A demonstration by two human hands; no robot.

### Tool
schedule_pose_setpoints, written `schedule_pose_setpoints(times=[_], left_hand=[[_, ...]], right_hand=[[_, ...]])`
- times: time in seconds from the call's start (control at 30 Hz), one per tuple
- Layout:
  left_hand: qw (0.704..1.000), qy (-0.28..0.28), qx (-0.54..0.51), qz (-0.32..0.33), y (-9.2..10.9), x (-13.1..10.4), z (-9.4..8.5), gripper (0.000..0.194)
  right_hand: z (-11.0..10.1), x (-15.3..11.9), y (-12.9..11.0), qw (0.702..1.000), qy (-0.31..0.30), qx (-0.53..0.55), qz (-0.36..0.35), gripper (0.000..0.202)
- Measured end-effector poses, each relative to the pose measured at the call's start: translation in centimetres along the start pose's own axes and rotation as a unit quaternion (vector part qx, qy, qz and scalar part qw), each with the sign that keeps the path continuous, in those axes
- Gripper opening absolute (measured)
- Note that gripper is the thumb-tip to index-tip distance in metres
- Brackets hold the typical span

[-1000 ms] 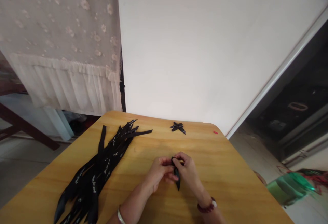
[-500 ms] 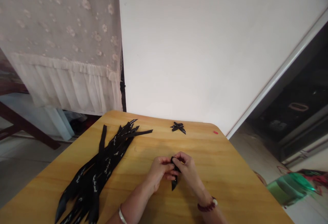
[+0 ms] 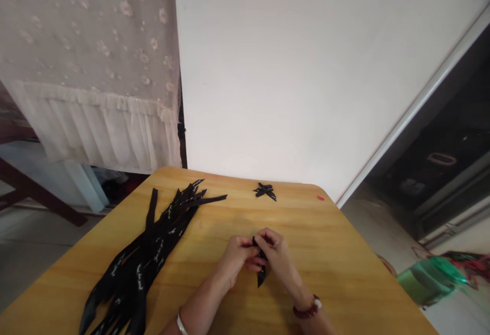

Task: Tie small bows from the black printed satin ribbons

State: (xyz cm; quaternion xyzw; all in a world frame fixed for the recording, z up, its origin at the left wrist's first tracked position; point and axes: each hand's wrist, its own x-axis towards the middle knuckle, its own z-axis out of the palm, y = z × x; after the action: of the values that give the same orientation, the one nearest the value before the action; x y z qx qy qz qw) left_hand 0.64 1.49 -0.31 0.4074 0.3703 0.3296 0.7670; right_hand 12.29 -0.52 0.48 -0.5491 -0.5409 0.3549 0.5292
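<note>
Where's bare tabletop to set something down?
Bare: the table right of the right hand, nearer than the red piece; a narrower patch between ribbon pile and left hand. Crowded: left side under that pile; near middle, both hands on a black ribbon.

Black ribbons point(image 3: 147, 253) — white-lettered, tan wood-grained table point(image 3: 329, 263)

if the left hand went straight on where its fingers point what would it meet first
Beyond the black ribbon it holds, probably the right hand, very close by; the exact gap in depth is unclear.
</note>
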Motion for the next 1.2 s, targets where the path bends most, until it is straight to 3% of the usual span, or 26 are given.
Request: schedule_pose_setpoints(times=[0.17,0.27,0.57,0.77,1.2], left_hand=[[0.992,0.060,-0.109,0.010,0.4,0.3,-0.6,0.015],[0.989,0.079,-0.127,0.010,0.6,0.4,-0.9,0.013],[0.987,0.070,-0.142,0.019,0.5,0.3,-0.7,0.011],[0.989,0.052,-0.133,0.026,0.4,0.3,-0.5,0.021],[0.980,0.122,-0.138,0.072,-0.1,0.6,-0.2,0.018]], right_hand=[[-0.6,0.0,0.2,0.996,0.067,0.032,0.054,0.038],[-0.6,-0.3,0.4,0.996,0.058,0.026,0.068,0.043],[-0.2,-0.6,-0.1,0.999,0.000,-0.045,0.004,0.026],[-0.2,-0.5,0.7,0.998,0.014,-0.055,-0.003,0.024],[0.8,-0.8,0.9,0.998,0.036,-0.048,-0.012,0.024]])
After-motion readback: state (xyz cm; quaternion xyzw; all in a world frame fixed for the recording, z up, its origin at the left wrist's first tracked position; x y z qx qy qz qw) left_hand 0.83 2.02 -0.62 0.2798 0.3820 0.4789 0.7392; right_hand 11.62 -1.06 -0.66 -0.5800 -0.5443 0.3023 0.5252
